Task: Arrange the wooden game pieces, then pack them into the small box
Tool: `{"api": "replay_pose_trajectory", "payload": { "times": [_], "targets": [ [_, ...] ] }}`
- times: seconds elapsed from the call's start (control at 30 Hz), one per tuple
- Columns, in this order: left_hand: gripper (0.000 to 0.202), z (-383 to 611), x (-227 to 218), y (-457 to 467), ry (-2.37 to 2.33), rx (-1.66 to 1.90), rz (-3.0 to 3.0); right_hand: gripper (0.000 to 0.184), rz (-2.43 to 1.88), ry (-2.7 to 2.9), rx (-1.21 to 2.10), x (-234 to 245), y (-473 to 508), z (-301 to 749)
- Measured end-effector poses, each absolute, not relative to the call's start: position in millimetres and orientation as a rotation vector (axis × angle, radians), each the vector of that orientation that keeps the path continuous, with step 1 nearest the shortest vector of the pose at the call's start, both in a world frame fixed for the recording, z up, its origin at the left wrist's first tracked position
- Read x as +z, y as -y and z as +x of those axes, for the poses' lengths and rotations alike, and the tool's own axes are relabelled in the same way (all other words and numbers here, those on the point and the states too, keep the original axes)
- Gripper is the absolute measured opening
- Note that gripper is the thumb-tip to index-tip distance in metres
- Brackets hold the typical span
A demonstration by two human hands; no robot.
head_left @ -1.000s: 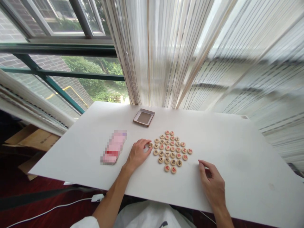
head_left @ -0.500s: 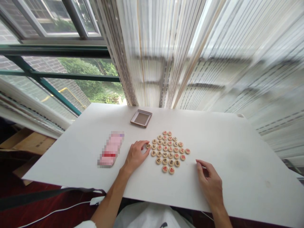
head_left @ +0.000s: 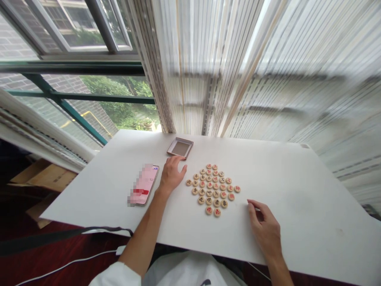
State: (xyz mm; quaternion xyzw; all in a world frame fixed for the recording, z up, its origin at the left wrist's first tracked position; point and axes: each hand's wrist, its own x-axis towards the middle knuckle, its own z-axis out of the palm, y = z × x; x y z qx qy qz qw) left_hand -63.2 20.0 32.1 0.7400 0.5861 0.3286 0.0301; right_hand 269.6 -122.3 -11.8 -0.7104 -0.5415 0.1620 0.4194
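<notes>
Several round wooden chess pieces (head_left: 213, 188) with red and black characters lie in a tight cluster on the white table (head_left: 297, 190). My left hand (head_left: 172, 173) hovers flat with its fingers stretched out, between the cluster and a small open square box (head_left: 180, 147), holding nothing. My right hand (head_left: 266, 228) rests on the table to the right of the cluster, fingers loosely curled and apart, empty. A phone (head_left: 144, 184) lies left of my left hand.
Striped curtains (head_left: 253, 67) hang right behind the table's far edge. A window (head_left: 74, 87) fills the left. Cardboard (head_left: 38, 176) and a white cable (head_left: 68, 264) lie on the dark floor to the left.
My left hand has lifted off the leftmost chess piece and moved up toward the small box. My right hand has stayed put.
</notes>
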Motion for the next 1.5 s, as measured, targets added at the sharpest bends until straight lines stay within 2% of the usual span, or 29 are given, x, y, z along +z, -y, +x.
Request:
{"api": "replay_pose_trajectory", "payload": {
  "times": [0.13, 0.3, 0.5, 0.63, 0.73, 0.83, 0.9, 1.03, 1.1, 1.17, 1.3, 1.37, 1.4, 1.5],
  "targets": [
    [0.03, -61.7, 23.9, -61.7, -1.847, 0.951, 2.303, 0.032, -1.774, 1.361, 0.4, -13.1, 122.0, 269.2],
    [0.005, -60.5, 17.0, -75.8, -1.835, 0.907, 2.343, 0.033, -1.74, 1.335, 0.422, -13.4, 122.2, 270.3],
    [0.01, -45.9, 44.2, -33.8, -1.742, 1.024, 2.4, 0.036, -1.693, 1.141, 0.587, -3.9, 122.5, 261.4],
    [0.011, -20.2, 57.9, 21.9, -1.465, 1.169, 2.542, 0.035, -1.419, 1.096, 0.82, 20.3, 110.0, 230.3],
    [0.011, -2.1, 55.8, 58.5, -1.278, 1.21, 2.611, 0.049, -1.262, 1.104, 0.99, 41.0, 94.2, 199.8],
    [0.021, 7.5, 46.0, 82.1, -1.157, 1.227, 2.655, 0.07, -1.235, 1.049, 1.132, 53.7, 82.4, 176.4],
    [0.027, 7.8, 39.6, 91.3, -1.114, 1.318, 2.652, 0.065, -1.196, 1.041, 1.199, 57.0, 80.1, 168.5],
    [0.044, -2.1, 40.2, 93.9, -1.299, 1.634, 2.422, 0.043, -1.225, 1.079, 1.131, 56.9, 86.9, 168.5],
    [0.056, -8.4, 47.6, 86.4, -1.48, 1.756, 2.182, 0.037, -1.271, 1.148, 1.078, 56.4, 93.1, 171.6],
    [0.063, -13.2, 55.9, 75.3, -1.463, 1.764, 2.017, 0.034, -1.3, 1.24, 1.032, 56.6, 99.8, 173.9],
    [0.039, -16.5, 65.8, 57.3, -1.36, 1.854, 1.944, 0.019, -1.304, 1.449, 0.93, 58.7, 112.5, 176.9],
    [0.028, -15.6, 67.7, 54.8, -1.373, 1.955, 1.973, 0.019, -1.255, 1.566, 0.866, 59.8, 117.7, 179.4],
    [0.025, -14.7, 68.3, 55.0, -1.378, 1.974, 2.006, 0.023, -1.213, 1.611, 0.835, 60.4, 119.7, 181.1],
    [0.023, -11.3, 70.0, 58.6, -1.315, 1.941, 2.131, 0.055, -1.047, 1.608, 0.868, 63.4, 123.4, 186.1]
  ]
}}
